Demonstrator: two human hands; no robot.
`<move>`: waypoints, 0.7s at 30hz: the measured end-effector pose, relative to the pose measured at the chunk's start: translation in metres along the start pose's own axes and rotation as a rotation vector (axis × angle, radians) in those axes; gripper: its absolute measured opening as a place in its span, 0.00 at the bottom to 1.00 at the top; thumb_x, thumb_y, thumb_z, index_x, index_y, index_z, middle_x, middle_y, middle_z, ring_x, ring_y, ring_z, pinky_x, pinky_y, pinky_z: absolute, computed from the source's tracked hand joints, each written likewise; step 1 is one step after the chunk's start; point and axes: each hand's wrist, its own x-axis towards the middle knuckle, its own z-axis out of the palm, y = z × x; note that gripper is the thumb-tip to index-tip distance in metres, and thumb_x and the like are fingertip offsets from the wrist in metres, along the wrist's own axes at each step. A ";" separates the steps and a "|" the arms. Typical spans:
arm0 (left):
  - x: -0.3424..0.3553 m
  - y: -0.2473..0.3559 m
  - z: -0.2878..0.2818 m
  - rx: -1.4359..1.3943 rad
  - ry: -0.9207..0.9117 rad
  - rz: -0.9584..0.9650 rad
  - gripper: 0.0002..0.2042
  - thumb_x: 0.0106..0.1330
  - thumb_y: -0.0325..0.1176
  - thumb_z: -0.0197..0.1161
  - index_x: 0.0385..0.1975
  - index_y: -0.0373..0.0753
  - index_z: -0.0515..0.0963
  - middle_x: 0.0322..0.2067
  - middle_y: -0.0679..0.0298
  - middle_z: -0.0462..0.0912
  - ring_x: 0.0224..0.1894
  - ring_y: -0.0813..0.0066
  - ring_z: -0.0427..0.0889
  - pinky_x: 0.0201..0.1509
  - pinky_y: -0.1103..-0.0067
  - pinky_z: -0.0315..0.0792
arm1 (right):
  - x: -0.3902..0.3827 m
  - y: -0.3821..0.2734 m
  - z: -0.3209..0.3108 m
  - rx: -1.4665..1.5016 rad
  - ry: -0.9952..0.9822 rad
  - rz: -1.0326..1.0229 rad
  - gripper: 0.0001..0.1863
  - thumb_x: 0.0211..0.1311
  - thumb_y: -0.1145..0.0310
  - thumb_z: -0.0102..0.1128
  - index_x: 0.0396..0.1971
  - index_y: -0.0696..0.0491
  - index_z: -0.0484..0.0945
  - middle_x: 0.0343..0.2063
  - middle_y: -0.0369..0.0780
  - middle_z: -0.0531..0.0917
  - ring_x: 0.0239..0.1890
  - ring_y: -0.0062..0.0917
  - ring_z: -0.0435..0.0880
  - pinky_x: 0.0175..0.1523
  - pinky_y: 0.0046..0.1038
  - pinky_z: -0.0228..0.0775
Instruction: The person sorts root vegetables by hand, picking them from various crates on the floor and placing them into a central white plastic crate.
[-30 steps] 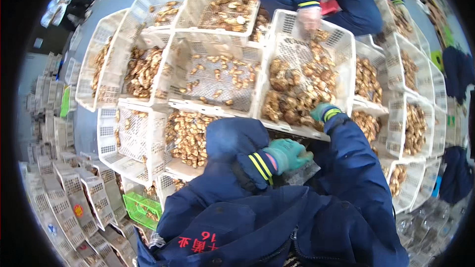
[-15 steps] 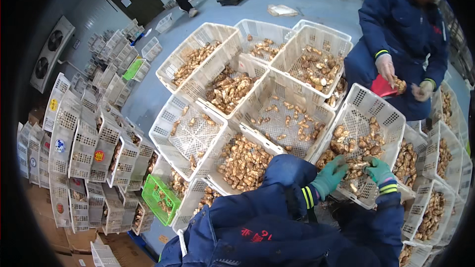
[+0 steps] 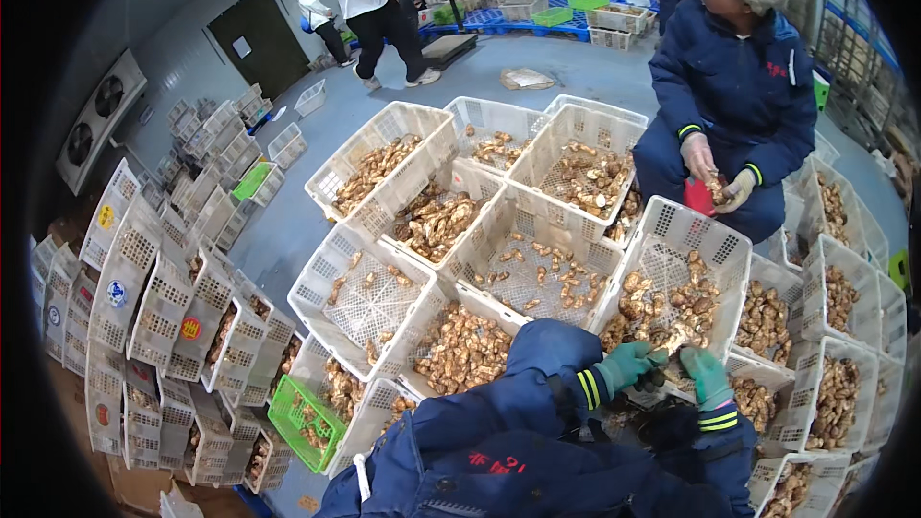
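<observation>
My gloved left hand [image 3: 628, 364] is closed at the near edge of a white plastic crate [image 3: 726, 247]. A pale mushroom [image 3: 677, 337] shows at its fingertips, partly covered by them. Close by on the right, my gloved right hand [image 3: 708, 377] has its fingers curled toward the same spot; what they pinch is hidden. Both gloves are green with darkened fingertips. Brown and cream mushrooms [image 3: 662, 299] lie heaped in the crate's near half, just beyond my hands.
More crates of mushrooms surround me, including a wide crate [image 3: 537, 221] with scattered small ones and a green basket [image 3: 305, 424]. Tilted crates [image 3: 158, 312] stand stacked at left. A co-worker [image 3: 734, 105] sits at right, handling a mushroom. People stand near a floor scale [image 3: 449, 50].
My view has tilted up, bringing more standing people into sight. Both hands have drawn back toward the crate's near edge; the mushroom that spanned them is now less visible.
</observation>
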 end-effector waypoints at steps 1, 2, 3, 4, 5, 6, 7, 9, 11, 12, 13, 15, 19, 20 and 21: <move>0.003 0.011 0.010 0.098 -0.025 0.023 0.15 0.63 0.44 0.55 0.32 0.36 0.75 0.22 0.64 0.79 0.23 0.78 0.78 0.24 0.82 0.71 | 0.000 0.038 0.000 -0.037 -0.048 -0.092 0.16 0.58 0.69 0.51 0.47 0.58 0.70 0.35 0.44 0.78 0.36 0.32 0.77 0.39 0.29 0.69; -0.001 0.017 0.012 0.188 -0.015 0.033 0.15 0.63 0.44 0.55 0.31 0.36 0.75 0.21 0.65 0.79 0.22 0.80 0.77 0.25 0.83 0.71 | 0.000 0.041 0.008 0.004 -0.059 -0.162 0.14 0.59 0.66 0.48 0.42 0.57 0.71 0.33 0.42 0.78 0.34 0.29 0.76 0.38 0.28 0.68; 0.011 -0.007 0.004 0.221 -0.006 0.143 0.14 0.63 0.44 0.55 0.30 0.37 0.75 0.20 0.66 0.78 0.22 0.82 0.75 0.27 0.83 0.69 | -0.001 0.038 0.015 0.039 -0.073 -0.237 0.13 0.61 0.64 0.45 0.37 0.57 0.72 0.31 0.41 0.78 0.32 0.26 0.75 0.36 0.26 0.67; 0.006 -0.002 0.002 0.391 0.025 0.154 0.15 0.61 0.44 0.57 0.28 0.36 0.75 0.20 0.66 0.78 0.22 0.82 0.73 0.29 0.82 0.68 | 0.000 0.023 0.021 -0.038 0.001 -0.328 0.12 0.60 0.65 0.45 0.34 0.57 0.73 0.28 0.41 0.78 0.30 0.28 0.76 0.35 0.26 0.67; 0.005 -0.007 -0.002 0.460 0.083 0.294 0.16 0.61 0.45 0.57 0.27 0.36 0.75 0.19 0.66 0.77 0.22 0.82 0.73 0.29 0.82 0.67 | 0.000 0.003 0.025 -0.128 0.090 -0.419 0.11 0.60 0.66 0.45 0.31 0.57 0.74 0.25 0.41 0.77 0.28 0.29 0.76 0.34 0.27 0.67; 0.003 -0.014 -0.006 0.528 0.149 0.426 0.17 0.60 0.46 0.58 0.27 0.36 0.76 0.19 0.65 0.77 0.23 0.81 0.73 0.29 0.81 0.67 | 0.001 -0.015 0.030 -0.206 0.187 -0.501 0.11 0.60 0.68 0.44 0.28 0.57 0.74 0.22 0.41 0.77 0.27 0.31 0.76 0.33 0.27 0.67; 0.001 -0.010 -0.001 0.588 0.156 0.473 0.17 0.60 0.47 0.58 0.27 0.36 0.76 0.18 0.65 0.76 0.22 0.81 0.73 0.28 0.81 0.67 | 0.004 -0.005 0.032 -0.225 0.221 -0.471 0.07 0.56 0.71 0.47 0.30 0.57 0.75 0.24 0.44 0.78 0.28 0.38 0.77 0.34 0.30 0.67; -0.002 0.011 0.011 0.497 0.158 0.258 0.17 0.58 0.48 0.60 0.25 0.37 0.76 0.16 0.65 0.74 0.19 0.80 0.72 0.25 0.81 0.66 | -0.001 -0.020 0.019 -0.341 0.193 -0.415 0.14 0.54 0.71 0.50 0.42 0.54 0.74 0.25 0.43 0.79 0.29 0.37 0.77 0.33 0.33 0.68; -0.019 0.029 0.019 0.423 0.170 -0.081 0.18 0.57 0.49 0.61 0.21 0.37 0.75 0.13 0.65 0.73 0.16 0.80 0.70 0.20 0.80 0.65 | 0.002 -0.011 0.032 -0.260 0.264 -0.445 0.15 0.49 0.71 0.53 0.40 0.51 0.76 0.24 0.43 0.78 0.28 0.37 0.76 0.32 0.32 0.67; -0.021 0.040 0.026 0.499 0.153 -0.106 0.19 0.57 0.49 0.61 0.19 0.38 0.75 0.12 0.66 0.72 0.14 0.80 0.69 0.17 0.80 0.64 | 0.003 0.013 0.033 -0.168 0.204 -0.355 0.15 0.48 0.72 0.53 0.39 0.50 0.76 0.25 0.43 0.78 0.26 0.37 0.76 0.31 0.32 0.67; -0.025 0.030 0.013 0.568 0.151 -0.009 0.19 0.58 0.49 0.60 0.17 0.38 0.74 0.11 0.67 0.72 0.14 0.81 0.69 0.17 0.81 0.63 | 0.002 -0.032 0.023 -0.269 0.119 -0.327 0.15 0.48 0.73 0.53 0.40 0.51 0.76 0.27 0.43 0.78 0.25 0.37 0.76 0.30 0.31 0.67; -0.009 0.001 0.003 0.759 0.113 0.203 0.19 0.58 0.48 0.60 0.16 0.38 0.73 0.10 0.67 0.71 0.14 0.80 0.69 0.16 0.80 0.62 | -0.001 -0.013 0.022 0.126 0.174 -0.230 0.14 0.52 0.72 0.50 0.39 0.53 0.77 0.29 0.42 0.79 0.27 0.29 0.78 0.32 0.26 0.69; -0.019 0.021 0.017 0.935 -0.207 0.250 0.15 0.58 0.31 0.57 0.45 0.33 0.73 0.36 0.58 0.79 0.37 0.77 0.76 0.45 0.81 0.69 | -0.009 -0.029 -0.001 0.419 0.271 -0.184 0.14 0.50 0.80 0.47 0.37 0.56 0.78 0.27 0.39 0.79 0.26 0.24 0.76 0.31 0.22 0.68; 0.000 -0.006 0.004 0.690 -0.368 0.243 0.17 0.58 0.32 0.57 0.47 0.34 0.71 0.40 0.56 0.77 0.39 0.76 0.75 0.48 0.80 0.68 | -0.009 -0.035 -0.006 0.436 0.295 -0.193 0.15 0.49 0.82 0.47 0.36 0.56 0.78 0.26 0.38 0.79 0.25 0.23 0.75 0.31 0.21 0.68; -0.001 -0.013 0.001 0.693 -0.345 0.191 0.17 0.59 0.35 0.57 0.46 0.35 0.72 0.39 0.55 0.78 0.39 0.71 0.77 0.46 0.78 0.69 | -0.013 -0.041 -0.014 0.105 0.317 -0.283 0.13 0.49 0.82 0.47 0.34 0.56 0.78 0.24 0.38 0.78 0.23 0.22 0.75 0.30 0.21 0.68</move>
